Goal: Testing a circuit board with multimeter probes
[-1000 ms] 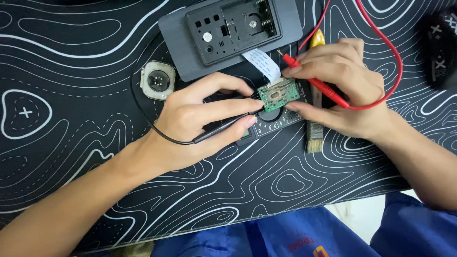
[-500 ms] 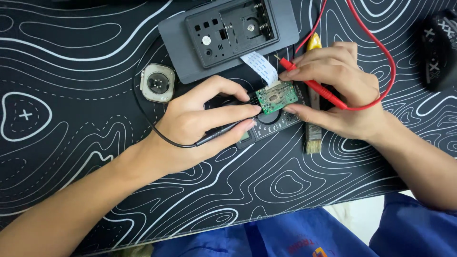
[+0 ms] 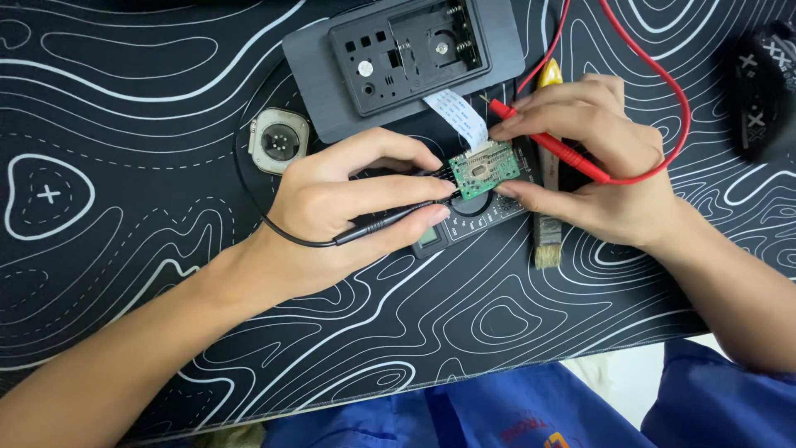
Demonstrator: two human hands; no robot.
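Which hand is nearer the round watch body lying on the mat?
Left. The left hand, holding the black probe, sits just right of the watch body; the right hand, with the red probe, is far beyond the green board.

the meter (image 3: 464,220) lies mostly under the green board (image 3: 485,168) and the left hand (image 3: 348,207), so its dial cannot be read. the right hand (image 3: 597,166) covers the middle of the red probe (image 3: 551,141) and part of the brush (image 3: 546,232). the tip of the black probe (image 3: 390,222) is too small to tell if it touches the board. the black thing (image 3: 763,91) at the right edge is cut off. the red wire (image 3: 663,83) leaves the top edge.
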